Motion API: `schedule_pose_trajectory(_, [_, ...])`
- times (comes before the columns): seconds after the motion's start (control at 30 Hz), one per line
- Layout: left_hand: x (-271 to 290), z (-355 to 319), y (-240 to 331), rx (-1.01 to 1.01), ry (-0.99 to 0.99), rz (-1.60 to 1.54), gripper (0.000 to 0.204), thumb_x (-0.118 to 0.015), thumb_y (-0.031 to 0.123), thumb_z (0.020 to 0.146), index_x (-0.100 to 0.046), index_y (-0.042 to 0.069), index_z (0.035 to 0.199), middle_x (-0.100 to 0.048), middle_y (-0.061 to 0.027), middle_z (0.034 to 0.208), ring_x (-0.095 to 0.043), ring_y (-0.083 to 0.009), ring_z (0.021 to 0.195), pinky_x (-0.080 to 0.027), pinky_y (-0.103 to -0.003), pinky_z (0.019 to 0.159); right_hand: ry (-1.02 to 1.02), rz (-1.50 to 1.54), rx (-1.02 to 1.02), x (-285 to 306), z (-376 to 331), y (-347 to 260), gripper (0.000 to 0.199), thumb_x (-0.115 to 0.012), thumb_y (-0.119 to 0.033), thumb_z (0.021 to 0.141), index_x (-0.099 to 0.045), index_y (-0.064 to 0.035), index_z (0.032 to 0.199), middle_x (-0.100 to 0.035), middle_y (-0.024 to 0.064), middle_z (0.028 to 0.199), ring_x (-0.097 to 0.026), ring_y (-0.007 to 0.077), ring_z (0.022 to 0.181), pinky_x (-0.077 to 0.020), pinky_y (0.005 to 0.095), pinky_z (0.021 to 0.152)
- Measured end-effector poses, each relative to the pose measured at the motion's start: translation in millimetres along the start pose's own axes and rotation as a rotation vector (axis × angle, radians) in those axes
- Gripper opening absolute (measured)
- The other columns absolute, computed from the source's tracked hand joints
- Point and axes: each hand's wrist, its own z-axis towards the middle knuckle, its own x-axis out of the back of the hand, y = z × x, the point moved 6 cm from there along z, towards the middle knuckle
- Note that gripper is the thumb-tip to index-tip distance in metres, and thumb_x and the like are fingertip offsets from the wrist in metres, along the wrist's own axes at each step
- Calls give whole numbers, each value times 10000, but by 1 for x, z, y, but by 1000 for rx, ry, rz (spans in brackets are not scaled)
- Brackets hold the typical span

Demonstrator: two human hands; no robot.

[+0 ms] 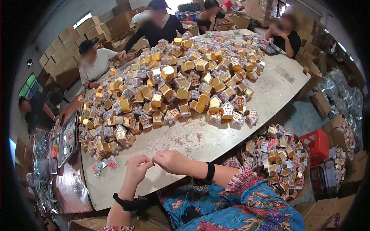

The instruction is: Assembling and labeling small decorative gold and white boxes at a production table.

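Note:
Over the near part of the table (227,142), my left hand (138,168) and my right hand (172,161) meet with their fingertips pinched. Whatever they hold between them, if anything, is too small to make out. Beyond them spreads a big heap of small house-shaped ornaments (162,90) with gold bases and glittery sides. Nearest the hands, one white-fronted house ornament (120,133) sits at the heap's front edge. Left of my left hand lie some small tags with red and white bits (104,164). Each of my wrists wears a black band.
A big box of ornaments (275,158) stands beside me on the right, near a red plastic stool (315,146). Trays (68,138) rest on the left side table. Several people sit or stand around the far side. Cardboard boxes (65,48) are stacked behind them.

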Motion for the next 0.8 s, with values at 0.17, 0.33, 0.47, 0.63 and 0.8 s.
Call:
schedule_pose_trajectory(0.17, [-15, -7, -25, 244, -104, -340, 71, -639, 22, 712, -678, -30, 739, -670, -83, 723, -620, -139, 689, -483, -265, 650, -70, -75, 51, -8, -10, 0, 58, -537, -115, 779, -534, -64, 807, -558, 95, 742, -593, 272, 662, -487, 375, 598])
schedule_pose_trajectory(0.33, [-25, -10, -42, 291, -123, -374, 103, -625, 40, 729, -681, -42, 758, -669, -93, 712, -625, -149, 694, -491, -267, 677, -45, -74, 97, -14, -16, 2, 77, -569, -98, 748, -522, -67, 801, -517, 79, 699, -578, 255, 618, -481, 355, 544])
schedule_pose_trajectory(0.47, [-31, -14, -48, 349, -132, -416, 121, -616, 53, 735, -679, -49, 754, -672, -97, 720, -628, -155, 700, -491, -269, 685, -76, -76, 68, -21, -22, 6, 69, -556, -137, 770, -537, -71, 777, -548, 83, 687, -595, 253, 618, -490, 354, 558])
schedule_pose_trajectory(0.63, [-34, -11, -48, 351, -217, -329, 145, -610, 71, 745, -686, -45, 787, -674, -88, 733, -626, -146, 713, -487, -265, 689, -65, -62, 50, -25, -25, 11, 77, -567, -140, 766, -528, -75, 752, -544, 83, 677, -591, 257, 606, -489, 356, 549])
schedule_pose_trajectory(0.8, [-53, -13, -48, 386, -297, -317, 180, -604, 122, 822, -678, -39, 853, -673, -77, 779, -617, -136, 769, -477, -265, 736, -51, -12, 18, -22, -43, 19, 66, -581, -118, 758, -542, -70, 781, -555, 95, 682, -598, 274, 615, -489, 372, 558])
